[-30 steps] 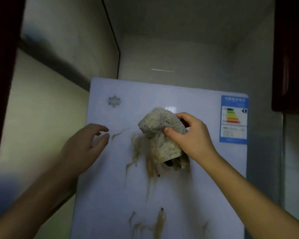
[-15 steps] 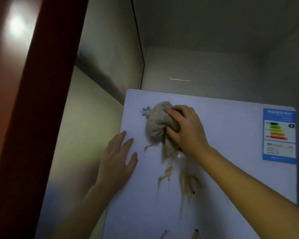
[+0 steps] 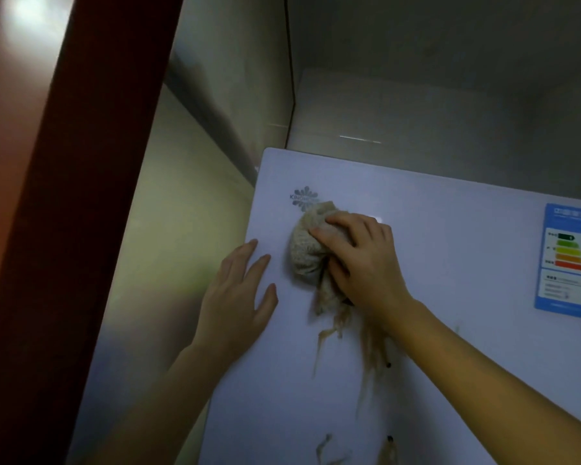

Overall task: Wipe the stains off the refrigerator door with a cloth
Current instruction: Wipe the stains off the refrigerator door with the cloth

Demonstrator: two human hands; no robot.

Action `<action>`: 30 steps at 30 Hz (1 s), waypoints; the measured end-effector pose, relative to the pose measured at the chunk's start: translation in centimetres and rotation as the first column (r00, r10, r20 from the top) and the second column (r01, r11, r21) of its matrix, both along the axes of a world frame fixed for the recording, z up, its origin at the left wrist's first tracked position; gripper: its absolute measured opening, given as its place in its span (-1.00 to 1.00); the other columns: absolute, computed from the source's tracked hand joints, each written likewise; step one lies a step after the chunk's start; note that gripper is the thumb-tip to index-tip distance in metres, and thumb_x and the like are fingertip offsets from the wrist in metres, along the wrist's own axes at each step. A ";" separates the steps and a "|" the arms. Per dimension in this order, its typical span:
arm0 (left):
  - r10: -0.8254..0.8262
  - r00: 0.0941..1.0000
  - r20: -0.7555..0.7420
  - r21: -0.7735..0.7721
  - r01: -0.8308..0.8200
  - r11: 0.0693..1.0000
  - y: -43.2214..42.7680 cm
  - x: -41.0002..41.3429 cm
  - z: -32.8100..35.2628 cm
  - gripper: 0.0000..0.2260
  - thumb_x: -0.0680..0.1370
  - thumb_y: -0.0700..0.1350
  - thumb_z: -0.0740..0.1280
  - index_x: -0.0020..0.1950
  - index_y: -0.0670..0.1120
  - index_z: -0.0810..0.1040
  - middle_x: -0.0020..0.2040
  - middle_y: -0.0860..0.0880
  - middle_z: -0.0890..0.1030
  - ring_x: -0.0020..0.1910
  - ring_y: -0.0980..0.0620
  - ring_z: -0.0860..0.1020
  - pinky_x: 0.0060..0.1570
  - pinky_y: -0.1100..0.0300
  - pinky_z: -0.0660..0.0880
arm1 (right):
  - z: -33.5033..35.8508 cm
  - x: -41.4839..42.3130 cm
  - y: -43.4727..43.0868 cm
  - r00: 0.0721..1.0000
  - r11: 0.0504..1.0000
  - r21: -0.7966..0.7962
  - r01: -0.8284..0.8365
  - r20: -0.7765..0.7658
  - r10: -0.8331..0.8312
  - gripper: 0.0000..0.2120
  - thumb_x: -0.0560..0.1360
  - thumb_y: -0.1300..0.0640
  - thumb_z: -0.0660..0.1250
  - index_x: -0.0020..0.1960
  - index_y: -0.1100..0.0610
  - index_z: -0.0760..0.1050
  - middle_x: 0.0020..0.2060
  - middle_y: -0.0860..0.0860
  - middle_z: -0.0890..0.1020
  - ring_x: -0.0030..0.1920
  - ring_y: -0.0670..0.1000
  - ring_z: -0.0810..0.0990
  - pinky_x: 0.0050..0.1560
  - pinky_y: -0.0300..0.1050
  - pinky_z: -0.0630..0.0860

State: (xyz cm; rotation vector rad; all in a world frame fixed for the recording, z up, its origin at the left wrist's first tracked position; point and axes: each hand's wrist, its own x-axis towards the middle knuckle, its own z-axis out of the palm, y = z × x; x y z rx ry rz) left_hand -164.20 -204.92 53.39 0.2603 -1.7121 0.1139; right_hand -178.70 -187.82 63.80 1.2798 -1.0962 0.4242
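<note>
A pale white refrigerator door (image 3: 450, 263) fills the lower right of the view. My right hand (image 3: 359, 260) presses a bunched beige cloth (image 3: 307, 250) against the door just below a grey snowflake logo (image 3: 303, 197). Brown streaky stains (image 3: 366, 350) run down the door beneath the cloth, and more brown marks (image 3: 326, 448) sit near the bottom edge of the view. My left hand (image 3: 239, 300) lies flat on the door's left side, fingers spread, holding nothing.
A blue energy label (image 3: 571, 260) is stuck at the door's right. A dark red door frame or cabinet side (image 3: 64, 229) rises close on the left. A grey-green wall (image 3: 182, 213) stands beside the refrigerator, with a dim recess (image 3: 416, 105) above it.
My right hand has carried the cloth up and left over the stain toward the logo. My left hand has settled flat on the door. The view has swung left.
</note>
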 end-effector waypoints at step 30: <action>0.146 0.989 0.000 -0.189 -0.143 0.971 -1.3 -1.0 -2.0 -0.49 0.63 0.02 0.21 0.51 -0.23 0.41 0.56 -0.25 0.34 0.54 -0.21 0.32 0.52 0.05 0.21 | -0.2 -2.9 0.7 0.990 0.997 0.071 0.005 -0.138 0.004 -0.62 0.55 -0.08 0.41 0.31 0.06 0.61 0.26 0.14 0.60 0.27 0.18 0.52 0.18 0.06 0.41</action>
